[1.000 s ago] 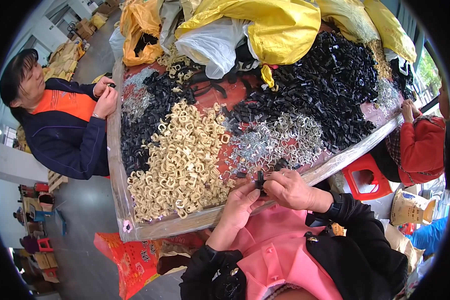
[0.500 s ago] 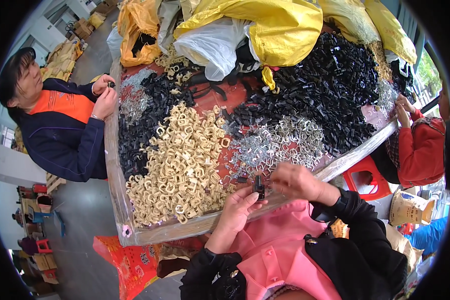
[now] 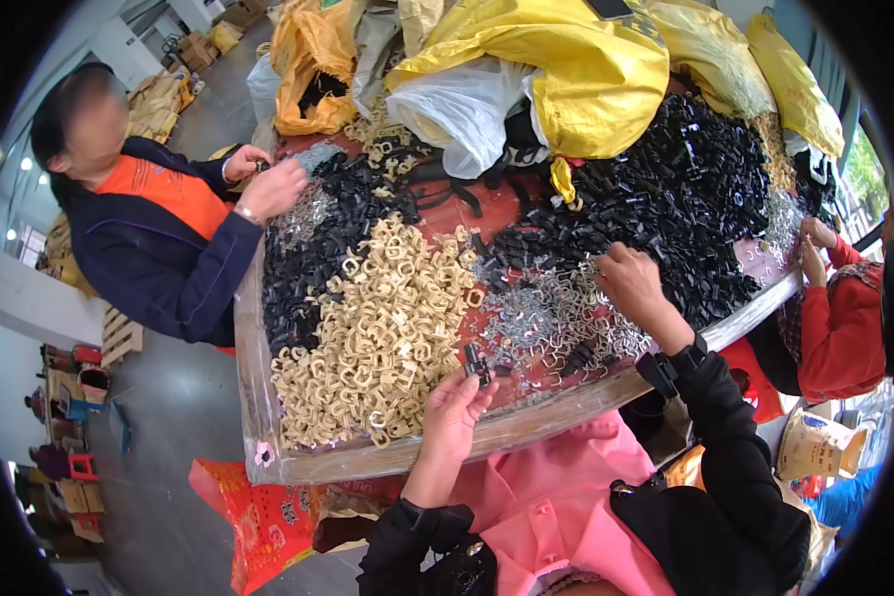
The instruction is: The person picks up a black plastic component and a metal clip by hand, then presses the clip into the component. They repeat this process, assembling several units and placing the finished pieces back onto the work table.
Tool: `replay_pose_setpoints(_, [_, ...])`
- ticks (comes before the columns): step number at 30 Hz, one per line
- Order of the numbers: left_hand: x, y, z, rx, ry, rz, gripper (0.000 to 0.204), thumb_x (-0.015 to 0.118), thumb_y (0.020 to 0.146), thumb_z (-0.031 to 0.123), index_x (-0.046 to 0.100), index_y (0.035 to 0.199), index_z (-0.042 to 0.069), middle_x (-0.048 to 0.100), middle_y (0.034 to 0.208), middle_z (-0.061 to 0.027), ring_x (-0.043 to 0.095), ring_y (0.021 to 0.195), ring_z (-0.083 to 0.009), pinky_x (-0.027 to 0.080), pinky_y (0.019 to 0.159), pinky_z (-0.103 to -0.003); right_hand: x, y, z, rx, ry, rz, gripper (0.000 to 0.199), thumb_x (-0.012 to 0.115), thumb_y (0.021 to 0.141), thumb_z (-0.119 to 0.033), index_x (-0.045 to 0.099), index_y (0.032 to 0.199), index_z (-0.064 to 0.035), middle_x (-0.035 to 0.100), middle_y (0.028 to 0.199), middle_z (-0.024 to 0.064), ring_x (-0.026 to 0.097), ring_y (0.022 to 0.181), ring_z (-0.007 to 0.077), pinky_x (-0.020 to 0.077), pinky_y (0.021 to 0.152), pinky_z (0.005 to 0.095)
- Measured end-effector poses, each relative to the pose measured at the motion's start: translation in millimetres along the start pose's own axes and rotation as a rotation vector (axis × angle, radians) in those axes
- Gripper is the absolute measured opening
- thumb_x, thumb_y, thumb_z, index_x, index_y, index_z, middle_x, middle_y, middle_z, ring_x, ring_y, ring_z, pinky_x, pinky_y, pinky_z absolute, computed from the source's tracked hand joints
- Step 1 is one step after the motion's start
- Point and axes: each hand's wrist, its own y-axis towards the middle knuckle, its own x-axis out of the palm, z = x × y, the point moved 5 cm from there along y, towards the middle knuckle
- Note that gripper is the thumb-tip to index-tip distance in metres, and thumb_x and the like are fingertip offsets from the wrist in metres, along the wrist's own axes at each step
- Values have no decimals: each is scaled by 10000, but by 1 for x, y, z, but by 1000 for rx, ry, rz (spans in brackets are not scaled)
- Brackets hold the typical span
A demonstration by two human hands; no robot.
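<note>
Black clip [image 3: 477, 366] pinched by left hand [image 3: 452, 405], just inside the near table edge [image 3: 526, 424]; right hand [image 3: 629, 280] well apart, fingers curled, contents unclear, at the far side of metal hooks [image 3: 556, 316].

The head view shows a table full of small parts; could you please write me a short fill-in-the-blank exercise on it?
The person's left hand holds a small part that is ____ in colour.
In the picture, the beige pieces lie to the ____ of the silver bent pieces.
Of the person's own hands, the one farther over the table is the ____ one.
The co-worker at the picture's left wears a shirt coloured ____.

Missing words: black; left; right; orange.
</note>
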Motion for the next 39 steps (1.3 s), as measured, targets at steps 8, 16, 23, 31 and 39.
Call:
replay_pose_setpoints(8, [-4,-7,2,31,-18,11,188,505,807,82,528,976,3,584,914,-134,585,818,-201,491,668,-246,33,57,-124,-300,311,-86,130,574,683,-174,506,717,-67,503,683,92,548,595,267,442,481,354])
replay_pose_setpoints(16, [-10,-6,9,174,-172,53,148,519,791,41,532,938,21,576,927,-99,564,844,-168,470,731,-263,7,30,-156,-352,446,-114,123,559,697,-150,520,754,-49,515,669,101,550,553,264,452,477,344])
replay_pose_setpoints(23, [9,-7,0,204,-93,-70,209,542,775,25,512,981,4,557,948,-69,534,864,-128,428,792,-261,-15,-16,-145,-197,1095,-99,111,507,788,-138,505,813,-30,517,633,80,533,501,192,417,442,298])
replay_pose_setpoints(31, [43,-29,-3,250,371,-342,326,559,755,20,475,1066,-30,559,953,-92,518,920,-146,390,837,-268,25,-57,-132,549,1944,-932,78,484,832,-127,512,827,-54,507,640,4,416,466,48,328,413,162])
replay_pose_setpoints(39, [35,-18,-11,161,234,-296,345,562,749,-2,462,1077,-43,549,990,-97,521,913,-149,382,844,-261,20,-55,-123,657,2133,-833,72,518,814,-125,500,809,-55,460,603,-10,409,476,53,323,424,167])
